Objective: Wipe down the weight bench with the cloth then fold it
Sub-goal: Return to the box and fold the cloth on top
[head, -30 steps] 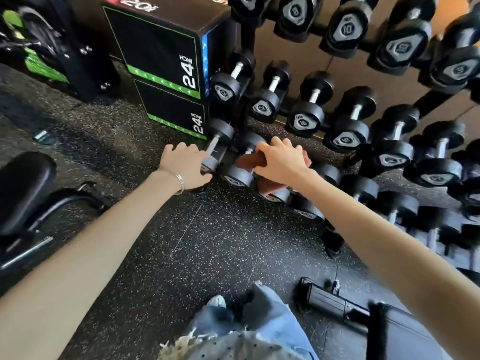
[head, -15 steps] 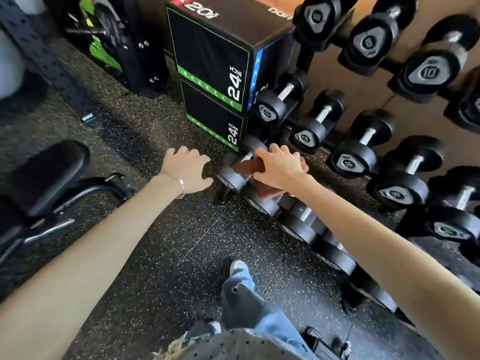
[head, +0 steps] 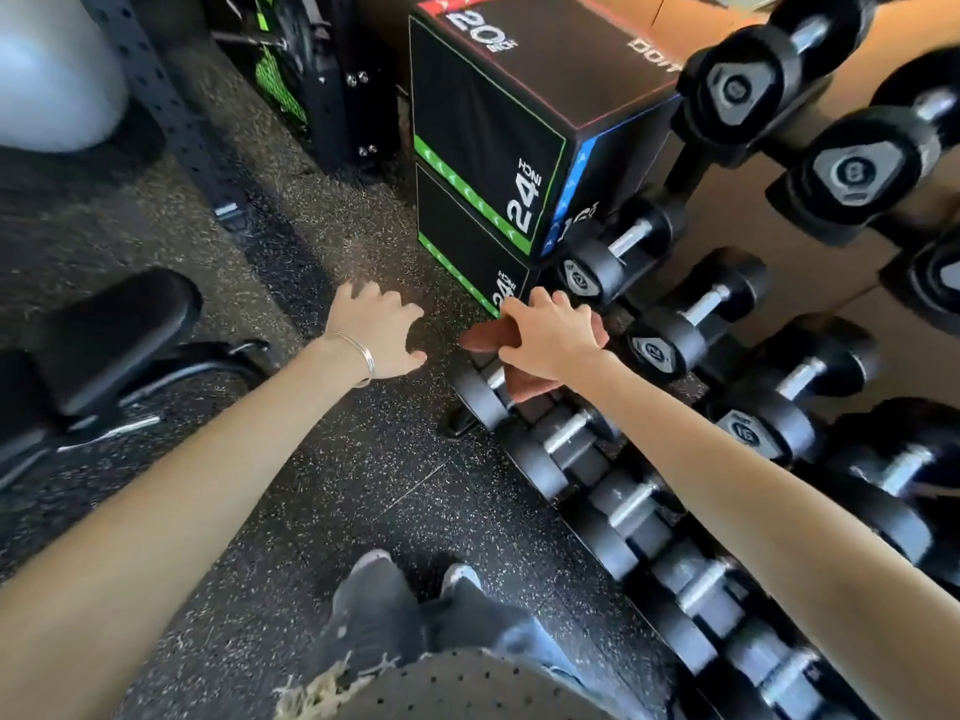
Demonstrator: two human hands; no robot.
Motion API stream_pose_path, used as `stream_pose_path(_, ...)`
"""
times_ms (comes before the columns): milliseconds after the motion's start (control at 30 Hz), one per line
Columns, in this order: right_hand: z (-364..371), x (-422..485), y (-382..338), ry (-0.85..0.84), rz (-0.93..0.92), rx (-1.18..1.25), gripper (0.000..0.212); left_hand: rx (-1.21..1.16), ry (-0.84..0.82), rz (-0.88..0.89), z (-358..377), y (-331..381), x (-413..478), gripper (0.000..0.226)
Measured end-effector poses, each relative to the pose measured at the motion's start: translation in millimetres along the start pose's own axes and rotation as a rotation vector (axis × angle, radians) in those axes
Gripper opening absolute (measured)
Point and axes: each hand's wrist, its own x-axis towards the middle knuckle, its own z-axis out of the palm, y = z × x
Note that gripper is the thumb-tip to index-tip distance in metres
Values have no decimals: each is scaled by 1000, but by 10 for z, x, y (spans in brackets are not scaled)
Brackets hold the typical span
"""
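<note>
Two hands fill my feed. Far left sits the black padded weight bench. The left hand hangs spread over the speckled rubber floor. Just right of it, the right hand bunches the soft rust-brown cloth above round-headed dumbbells, well apart from the bench.

Single head-worn wide-angle view, forward and steeply down, close above floor and dumbbells

The upper box reads "20 INCH" on its top and "24 INCH" on its green-edged side. The lower box under it also reads "24 INCH". Right of the upper box, a dumbbell end shows "8"; the other dumbbell numbers are too blurred to read.
</note>
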Motion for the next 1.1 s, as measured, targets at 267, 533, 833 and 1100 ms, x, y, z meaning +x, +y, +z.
stream_pose_path(267,-81,832,-124,0,36,1,43,-30,86,28,136,-558,617,69)
stream_pose_path(533,-394,1826,-512,58,168,50,39,-15,224,125,39,-1509,1372,72)
stream_pose_path(833,-596,2639,-851,93,256,106,37,32,241,194,38,-2247,2054,72)
stream_pose_path(1100,-546,3418,-812,42,248,117,39,25,171,208,229,-2544,2716,71)
